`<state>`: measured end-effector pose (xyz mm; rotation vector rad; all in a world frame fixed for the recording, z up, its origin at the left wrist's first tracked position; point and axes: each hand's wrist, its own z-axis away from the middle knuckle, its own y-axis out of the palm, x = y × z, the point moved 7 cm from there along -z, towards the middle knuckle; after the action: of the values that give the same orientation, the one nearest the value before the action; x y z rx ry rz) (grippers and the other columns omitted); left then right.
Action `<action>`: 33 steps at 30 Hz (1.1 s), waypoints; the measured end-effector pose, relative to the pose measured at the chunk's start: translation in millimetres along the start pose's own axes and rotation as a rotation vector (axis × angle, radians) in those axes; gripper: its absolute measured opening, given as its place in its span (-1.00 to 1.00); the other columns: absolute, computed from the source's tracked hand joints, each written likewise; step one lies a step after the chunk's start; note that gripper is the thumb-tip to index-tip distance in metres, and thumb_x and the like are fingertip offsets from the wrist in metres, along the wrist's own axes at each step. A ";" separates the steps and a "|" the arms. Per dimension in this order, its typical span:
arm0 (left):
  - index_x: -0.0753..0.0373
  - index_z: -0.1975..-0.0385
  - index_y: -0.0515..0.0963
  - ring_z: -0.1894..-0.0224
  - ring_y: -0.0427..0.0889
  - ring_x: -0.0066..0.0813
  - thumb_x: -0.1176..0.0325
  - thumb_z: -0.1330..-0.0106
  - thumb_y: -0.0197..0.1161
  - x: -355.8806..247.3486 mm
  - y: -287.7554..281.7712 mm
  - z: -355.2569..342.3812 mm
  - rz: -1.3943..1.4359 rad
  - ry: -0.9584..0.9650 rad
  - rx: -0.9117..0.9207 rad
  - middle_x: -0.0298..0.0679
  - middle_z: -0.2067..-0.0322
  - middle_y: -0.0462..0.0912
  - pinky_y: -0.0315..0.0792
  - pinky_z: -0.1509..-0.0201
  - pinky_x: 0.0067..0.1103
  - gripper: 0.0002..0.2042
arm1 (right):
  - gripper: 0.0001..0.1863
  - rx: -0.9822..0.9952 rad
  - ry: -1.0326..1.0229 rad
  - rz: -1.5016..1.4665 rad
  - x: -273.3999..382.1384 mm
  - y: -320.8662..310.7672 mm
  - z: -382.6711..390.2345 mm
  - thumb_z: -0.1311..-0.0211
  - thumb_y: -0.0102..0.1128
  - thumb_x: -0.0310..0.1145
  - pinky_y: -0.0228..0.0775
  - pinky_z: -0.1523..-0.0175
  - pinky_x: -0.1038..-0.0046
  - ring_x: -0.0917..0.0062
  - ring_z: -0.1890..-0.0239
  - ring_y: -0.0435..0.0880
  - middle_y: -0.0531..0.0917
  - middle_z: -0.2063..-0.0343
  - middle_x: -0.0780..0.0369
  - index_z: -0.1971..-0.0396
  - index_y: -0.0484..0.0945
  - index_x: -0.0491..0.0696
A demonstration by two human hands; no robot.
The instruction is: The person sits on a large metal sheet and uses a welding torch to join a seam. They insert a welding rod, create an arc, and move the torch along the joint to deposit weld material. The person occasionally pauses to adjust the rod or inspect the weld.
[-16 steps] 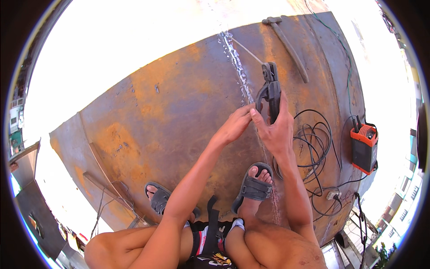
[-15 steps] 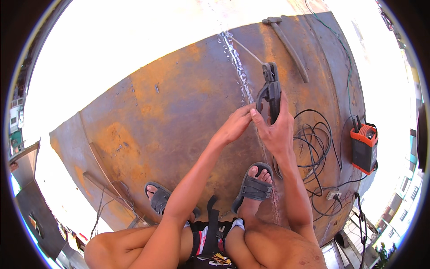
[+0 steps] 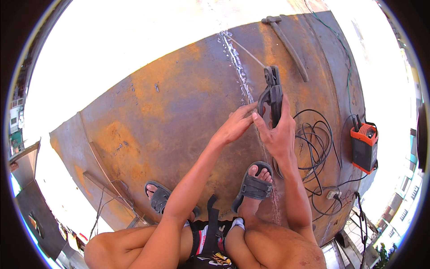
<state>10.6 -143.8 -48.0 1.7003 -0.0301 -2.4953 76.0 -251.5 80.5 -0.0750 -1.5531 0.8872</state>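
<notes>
My right hand (image 3: 280, 136) is wrapped round the black handle of a welding electrode holder (image 3: 276, 92). A thin welding rod (image 3: 247, 50) sticks out of its jaw, up and to the left. The rod's far tip is by the upper end of a bright, chipped weld seam (image 3: 236, 60); whether it touches cannot be made out. My left hand (image 3: 234, 127) has its fingers stretched toward the holder's curved lever. Its fingertips are at the lever, beside my right thumb, and it holds nothing.
I squat on a curved, rusty steel plate (image 3: 179, 101). A hammer (image 3: 290, 48) lies at the far right. An orange and black welding machine (image 3: 364, 148) stands on the right, near a coiled black cable (image 3: 332, 141). Metal strips (image 3: 101, 163) lie at left; a chain (image 3: 362, 219) hangs lower right.
The electrode holder and rod have shifted slightly toward me and to the right with my right hand. My left hand has moved a little to the right with them.
</notes>
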 end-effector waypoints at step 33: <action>0.37 -0.37 0.52 -0.36 0.54 -0.30 0.06 -0.57 0.13 14.0 1.8 -1.6 -0.021 -0.020 -0.006 -0.09 -0.28 0.65 0.35 -0.53 -0.33 -0.45 | -0.28 -0.008 -0.005 0.039 -4.2 -2.6 6.7 -0.31 0.54 -0.13 0.63 0.02 0.28 0.25 0.17 0.84 0.80 0.18 0.12 -0.30 0.45 -0.22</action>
<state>7.2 -147.1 -61.4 1.6817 -0.0065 -2.5255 72.2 -258.8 79.0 -0.1091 -1.5643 0.9118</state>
